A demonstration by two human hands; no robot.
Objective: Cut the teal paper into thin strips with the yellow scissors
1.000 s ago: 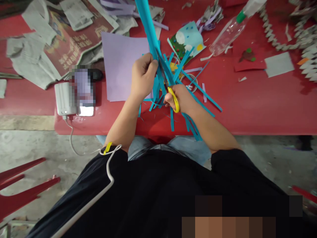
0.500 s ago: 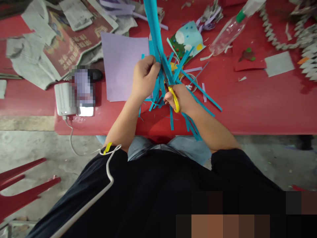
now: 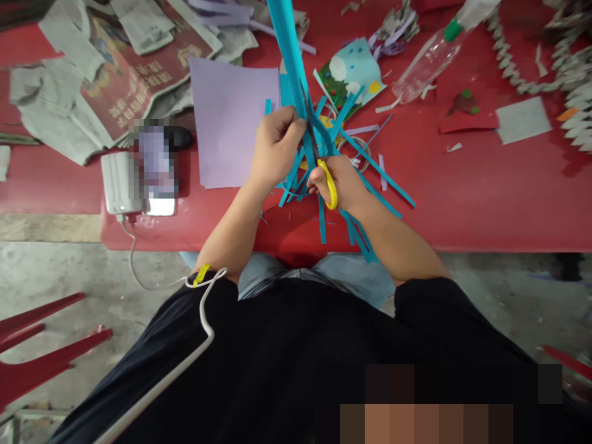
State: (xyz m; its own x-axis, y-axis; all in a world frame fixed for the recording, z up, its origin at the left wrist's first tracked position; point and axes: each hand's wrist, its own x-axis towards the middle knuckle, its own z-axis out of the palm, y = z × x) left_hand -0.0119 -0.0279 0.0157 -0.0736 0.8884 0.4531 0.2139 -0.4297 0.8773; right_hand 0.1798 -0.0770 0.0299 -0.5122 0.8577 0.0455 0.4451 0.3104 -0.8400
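My left hand [image 3: 280,145] is closed on a long piece of blue paper [image 3: 287,43] that stretches up past the top edge of the view. My right hand [image 3: 340,182] grips yellow-handled scissors [image 3: 331,185], thumb through one handle. The dark blades lie along the blue paper, just right of my left fingers, with a strip on their right side. Several cut blue strips [image 3: 379,169] spread around and under my right hand. Left of my left hand lie lilac sheets [image 3: 231,123].
On the red table [image 3: 485,203] are a clear bottle [image 3: 430,65], a painted card [image 3: 351,71], crumpled newspaper [image 3: 50,114], a white power bank [image 3: 118,185] with a cable, a black mouse [image 3: 180,137] and a grey paper chain [image 3: 509,61].
Both hands have shifted slightly to the right. The scissor blades reach a little further up the blue paper, and the strip at their right bows outward more.
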